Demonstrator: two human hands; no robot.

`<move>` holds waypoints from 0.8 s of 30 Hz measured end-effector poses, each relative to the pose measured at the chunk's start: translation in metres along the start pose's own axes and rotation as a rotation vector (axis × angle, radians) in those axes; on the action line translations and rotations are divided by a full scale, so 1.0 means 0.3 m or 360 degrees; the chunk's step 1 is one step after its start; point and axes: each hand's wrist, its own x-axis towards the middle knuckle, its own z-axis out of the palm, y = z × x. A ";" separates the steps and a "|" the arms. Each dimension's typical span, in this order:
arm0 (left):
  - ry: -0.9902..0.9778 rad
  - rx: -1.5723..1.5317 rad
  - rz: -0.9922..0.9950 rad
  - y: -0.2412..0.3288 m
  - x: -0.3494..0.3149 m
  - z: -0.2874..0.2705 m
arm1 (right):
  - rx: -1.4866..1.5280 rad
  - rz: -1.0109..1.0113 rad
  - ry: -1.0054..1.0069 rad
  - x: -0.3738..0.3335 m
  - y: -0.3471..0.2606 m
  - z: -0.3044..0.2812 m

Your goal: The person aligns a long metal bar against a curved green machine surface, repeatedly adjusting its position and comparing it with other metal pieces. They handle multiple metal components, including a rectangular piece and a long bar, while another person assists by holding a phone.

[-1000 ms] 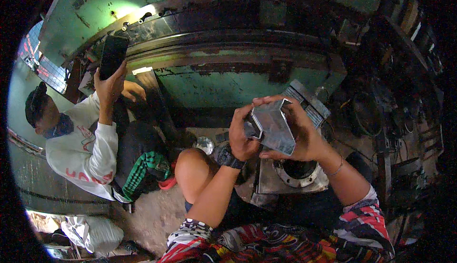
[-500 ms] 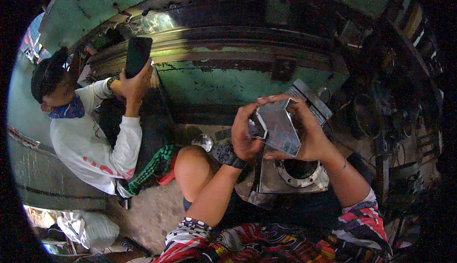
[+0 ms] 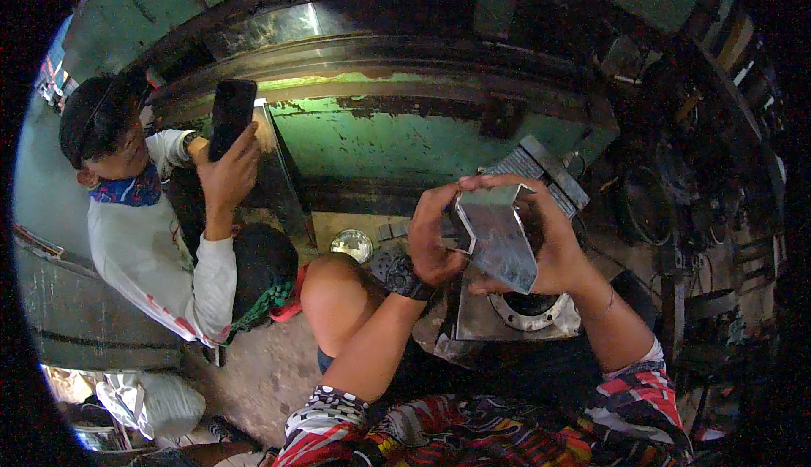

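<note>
Between my two hands I hold a bent sheet-metal piece [image 3: 500,235], grey and shiny, with angled faces and a bright cut edge. My left hand [image 3: 435,235] grips its left side, fingers curled over the top and thumb at the lower left. On the other side, my right hand [image 3: 553,235] wraps round the right edge, its thumb underneath. Below the piece, near my lap, is a square metal plate [image 3: 473,319] bearing a round flange [image 3: 532,322] with bolt holes. Just beyond my hands lies a ribbed metal block [image 3: 541,171].
At the left a person [image 3: 135,247] in a white top holds up a dark phone [image 3: 231,116]. A large green machine with worn paint [image 3: 372,142] spans the far side. A shiny round bowl-like piece [image 3: 351,246] rests on the floor; a white sack [image 3: 169,408] lies lower left.
The sheet-metal piece has tilted slightly, its lower corner now further down. My hands keep their grip. The other person's phone has moved a little left and down, and their head has turned.
</note>
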 end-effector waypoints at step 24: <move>-0.0206 -0.0375 -0.0773 -0.105 -0.212 -0.012 | -0.0133 -0.0036 -0.0161 -0.049 -0.001 -0.005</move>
